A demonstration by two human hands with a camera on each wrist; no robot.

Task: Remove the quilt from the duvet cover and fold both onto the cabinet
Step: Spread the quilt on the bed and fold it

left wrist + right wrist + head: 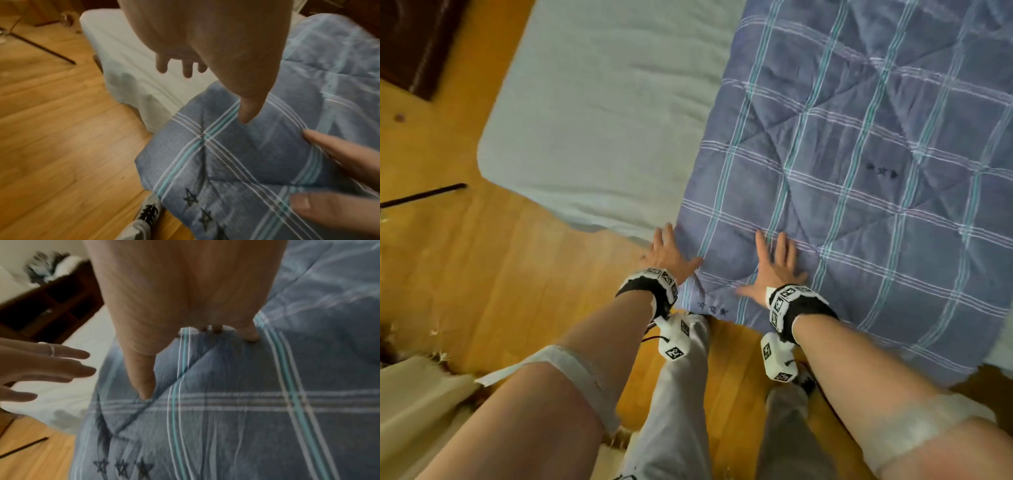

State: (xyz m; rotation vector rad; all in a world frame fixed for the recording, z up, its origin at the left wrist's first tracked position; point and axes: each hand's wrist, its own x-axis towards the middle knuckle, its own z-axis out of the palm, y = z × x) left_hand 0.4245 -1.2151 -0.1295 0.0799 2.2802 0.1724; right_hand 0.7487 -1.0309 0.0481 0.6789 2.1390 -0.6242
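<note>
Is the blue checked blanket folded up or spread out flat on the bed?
Spread out. The blue checked blanket lies flat across the bed, its near corner hanging over the edge, with the right hand flat on it.

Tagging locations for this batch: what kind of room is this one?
Most likely a bedroom at home: a bed with a pale sheet, a blue checked duvet spread across it, a wood floor, and dark wooden furniture beside the bed.

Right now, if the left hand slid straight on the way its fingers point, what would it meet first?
Probably the pale sheet of the bed: the left hand sits at the plaid duvet cover corner, fingers pointing along that cover's left edge. Height above the fabric is unclear.
</note>
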